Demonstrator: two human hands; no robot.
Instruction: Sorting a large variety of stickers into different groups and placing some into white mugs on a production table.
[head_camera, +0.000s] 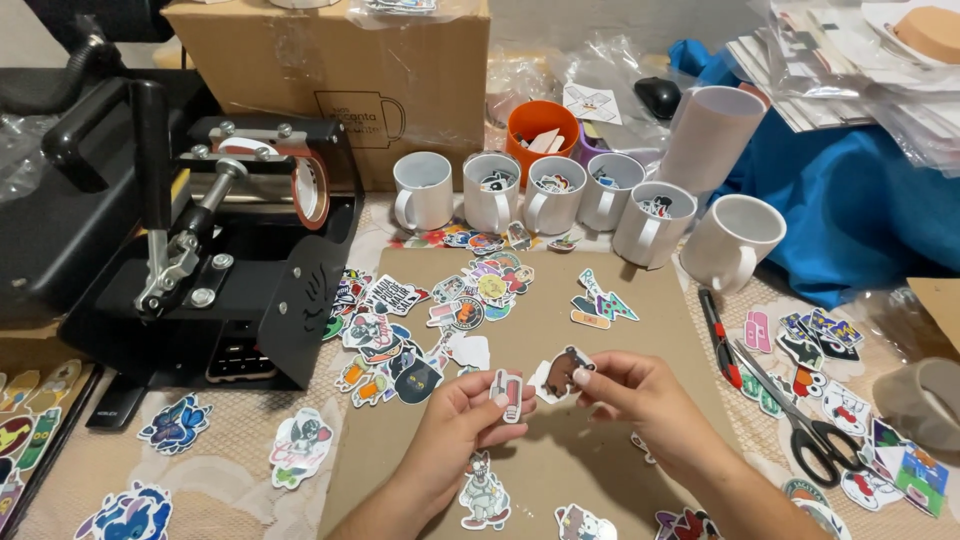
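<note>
At the far left of the frame a black mug press (215, 240) stands on the surface, with a brown cardboard box (330, 70) behind it at the upper left. Loose cut-out stickers lie around the press, among them a blue one (175, 423) near the lower left corner.

In the centre, a brown cardboard sheet (600, 340) carries a dense sticker pile (430, 320) on its left part, while its right part is mostly bare. Judging from this, much of the sorting is yet to do: the row of white mugs (555, 195) along the sheet's top edge holds only a few stickers each, and an orange cup (540, 125) stands behind them.

At the lower middle, the left hand (460, 425) pinches a small red-and-white sticker (508, 393) between thumb and fingers. Just beside it, the right hand (650, 395) pinches a brown bear sticker (562, 372) by its edge; the two stickers are held close together above the sheet.

To the right lie a red-handled cutter (718, 340), black scissors (800, 420) and more stickers, with blue cloth (850, 200) and clear-bagged paper packs (850, 70) at the upper right.
</note>
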